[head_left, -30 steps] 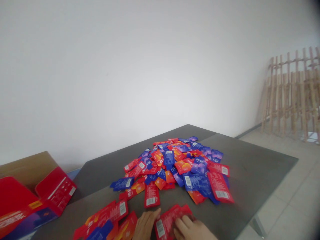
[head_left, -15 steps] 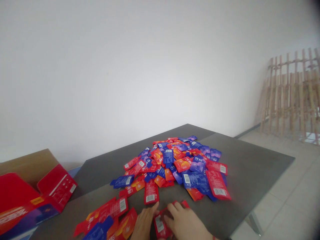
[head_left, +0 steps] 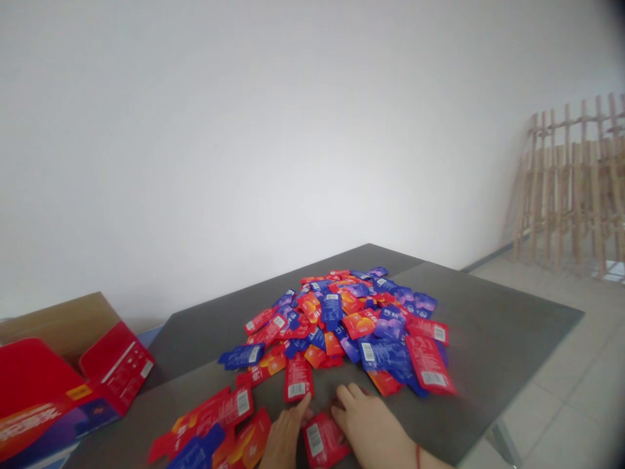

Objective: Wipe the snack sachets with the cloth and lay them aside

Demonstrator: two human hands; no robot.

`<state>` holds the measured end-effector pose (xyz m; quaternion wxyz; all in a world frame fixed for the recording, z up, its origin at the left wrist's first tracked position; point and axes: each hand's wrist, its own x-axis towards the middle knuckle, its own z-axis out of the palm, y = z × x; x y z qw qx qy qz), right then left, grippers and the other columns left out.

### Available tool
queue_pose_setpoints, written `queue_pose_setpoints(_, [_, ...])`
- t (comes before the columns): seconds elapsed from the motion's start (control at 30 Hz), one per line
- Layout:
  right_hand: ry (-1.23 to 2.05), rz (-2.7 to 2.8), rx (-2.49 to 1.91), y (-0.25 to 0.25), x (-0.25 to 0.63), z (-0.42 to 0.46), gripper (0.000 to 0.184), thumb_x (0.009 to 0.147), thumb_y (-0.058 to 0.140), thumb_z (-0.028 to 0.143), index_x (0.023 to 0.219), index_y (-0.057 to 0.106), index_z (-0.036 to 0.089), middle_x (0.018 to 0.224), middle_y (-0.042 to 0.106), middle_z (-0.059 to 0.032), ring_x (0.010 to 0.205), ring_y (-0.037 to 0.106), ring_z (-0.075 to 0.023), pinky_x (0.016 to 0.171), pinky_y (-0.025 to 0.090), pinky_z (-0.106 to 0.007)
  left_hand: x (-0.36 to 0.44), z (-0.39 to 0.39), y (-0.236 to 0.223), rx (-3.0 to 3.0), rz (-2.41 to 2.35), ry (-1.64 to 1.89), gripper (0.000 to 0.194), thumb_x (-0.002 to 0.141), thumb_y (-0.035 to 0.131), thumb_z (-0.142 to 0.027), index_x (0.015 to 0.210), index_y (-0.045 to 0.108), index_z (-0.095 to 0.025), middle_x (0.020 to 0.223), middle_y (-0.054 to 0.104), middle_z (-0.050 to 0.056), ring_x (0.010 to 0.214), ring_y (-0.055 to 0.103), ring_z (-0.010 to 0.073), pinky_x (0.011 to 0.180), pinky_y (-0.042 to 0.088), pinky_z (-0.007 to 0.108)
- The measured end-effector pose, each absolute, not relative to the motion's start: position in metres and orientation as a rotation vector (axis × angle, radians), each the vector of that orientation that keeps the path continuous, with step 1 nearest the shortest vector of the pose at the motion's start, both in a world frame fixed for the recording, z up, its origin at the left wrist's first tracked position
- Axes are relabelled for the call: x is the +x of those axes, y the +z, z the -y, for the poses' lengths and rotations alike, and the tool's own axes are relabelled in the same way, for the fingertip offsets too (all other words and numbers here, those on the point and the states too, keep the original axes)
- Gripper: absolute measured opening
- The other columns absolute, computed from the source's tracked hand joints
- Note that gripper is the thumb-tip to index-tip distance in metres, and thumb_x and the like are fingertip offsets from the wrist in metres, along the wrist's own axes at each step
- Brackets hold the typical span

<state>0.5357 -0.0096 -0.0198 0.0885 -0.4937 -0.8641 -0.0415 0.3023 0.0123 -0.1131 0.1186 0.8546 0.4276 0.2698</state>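
Observation:
Low in the head view, a red sachet (head_left: 326, 440) with a white barcode label lies flat on the dark table between my hands. My left hand (head_left: 286, 431) rests at its left side, fingers stretched forward, tips near the barcode end of another red sachet (head_left: 298, 378). At the right edge of the flat sachet is my right hand (head_left: 370, 425), its fingers slightly bent and apart, with the fingertips on or just over the table. Ahead spreads a loose pile of red, orange and blue sachets (head_left: 332, 309). The wrists run out of the bottom of the picture.
An open red and blue carton (head_left: 117, 371) stands at the left, flaps up. Several sachets (head_left: 215, 417) lie in a small group left of my left hand. The grey table (head_left: 508, 306) meets a white wall behind. Wooden racks (head_left: 571, 182) stand at the far right.
My right hand has drawn back from over the red sachet to its right edge, leaving more of the sachet showing. The whole view has shifted slightly.

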Motion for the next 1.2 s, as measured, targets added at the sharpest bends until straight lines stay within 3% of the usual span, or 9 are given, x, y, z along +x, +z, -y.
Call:
queue_pose_setpoints(0.13, [-0.160,2.465,-1.579,-0.024,0.562,0.015,0.023,0.082,0.058,0.005,0.098,0.071,0.016,0.098,0.064,-0.0081,0.083,0.061,-0.0237,0.061,0.050,-0.033,0.300,-0.015,-0.114,2.476,-1.258,0.801,0.106,0.068,0.082,-0.030,0.151,0.018,-0.035,0.120,0.064,0.008,0.102,0.064,0.0276,0.094,0.047,0.047])
queue_pose_setpoints(0.3, [-0.236,2.479,-1.481,-0.028,0.544,0.016,0.017,0.080,0.060,0.005,0.086,0.071,0.016,0.093,0.064,-0.0079,0.081,0.060,-0.0235,0.056,0.048,-0.032,0.290,-0.025,-0.126,2.575,-1.149,0.780,0.101,0.072,0.078,-0.040,0.152,0.016,-0.034,0.121,0.065,0.008,0.106,0.064,0.0276,0.091,0.050,0.043])
queue_pose_setpoints(0.47, [-0.268,2.481,-1.279,-0.047,0.492,0.004,0.015,0.085,0.058,0.013,0.094,0.070,0.014,0.090,0.064,-0.0100,0.080,0.058,-0.0228,0.055,0.048,-0.031,0.292,-0.021,-0.124,2.522,-1.265,0.768,0.086,0.075,0.066,-0.019,0.151,0.025,-0.029,0.133,0.058,0.010,0.122,0.055,0.0263,0.102,0.044,0.044])
queue_pose_setpoints(0.6, [-0.344,2.485,-1.043,-0.074,0.483,0.001,0.015,0.088,0.061,0.031,0.090,0.067,0.017,0.090,0.064,-0.0072,0.076,0.056,-0.0216,0.049,0.044,-0.030,0.294,-0.015,-0.115,2.476,-1.324,0.660,0.067,0.081,0.049,-0.008,0.145,0.040,-0.028,0.138,0.055,0.009,0.129,0.050,0.0231,0.107,0.040,0.043])
queue_pose_setpoints(0.7, [-0.290,2.486,-0.974,-0.085,0.509,0.009,0.014,0.088,0.062,0.035,0.082,0.064,0.022,0.086,0.062,-0.0016,0.073,0.055,-0.0180,0.044,0.037,-0.025,0.297,-0.014,-0.110,2.473,-1.309,0.682,0.070,0.080,0.061,-0.012,0.145,0.039,-0.030,0.131,0.061,0.008,0.120,0.057,0.0233,0.102,0.044,0.040])
queue_pose_setpoints(0.83, [-0.106,2.464,-1.134,-0.072,0.559,0.022,0.006,0.090,0.060,0.029,0.090,0.065,0.025,0.093,0.060,-0.0002,0.077,0.055,-0.0154,0.054,0.041,-0.023,0.300,-0.013,-0.107,2.514,-1.221,0.757,0.090,0.070,0.084,-0.041,0.146,0.036,-0.033,0.121,0.065,0.007,0.109,0.062,0.0258,0.093,0.049,0.039])
queue_pose_setpoints(0.9, [-0.082,2.423,-1.256,-0.059,0.572,0.024,0.014,0.088,0.059,0.020,0.098,0.066,0.025,0.099,0.060,-0.0019,0.084,0.057,-0.0170,0.059,0.044,-0.023,0.301,-0.013,-0.105,2.522,-1.206,0.774,0.089,0.070,0.082,-0.051,0.145,0.037,-0.034,0.119,0.065,0.008,0.107,0.062,0.0263,0.091,0.050,0.039])
queue_pose_setpoints(1.03, [-0.148,2.369,-1.497,-0.037,0.559,0.017,0.030,0.082,0.054,0.003,0.102,0.068,0.019,0.099,0.061,-0.0072,0.085,0.059,-0.0205,0.061,0.047,-0.027,0.301,-0.011,-0.106,2.506,-1.259,0.793,0.083,0.072,0.079,-0.054,0.143,0.040,-0.033,0.121,0.064,0.009,0.111,0.060,0.0284,0.095,0.048,0.044])
queue_pose_setpoints(1.2, [-0.343,2.445,-1.311,-0.049,0.516,0.009,0.012,0.085,0.059,0.014,0.093,0.067,0.017,0.088,0.063,-0.0060,0.078,0.058,-0.0224,0.053,0.047,-0.030,0.300,-0.011,-0.109,2.510,-1.264,0.778,0.079,0.074,0.079,-0.048,0.142,0.042,-0.032,0.125,0.063,0.010,0.116,0.058,0.0285,0.097,0.048,0.044])
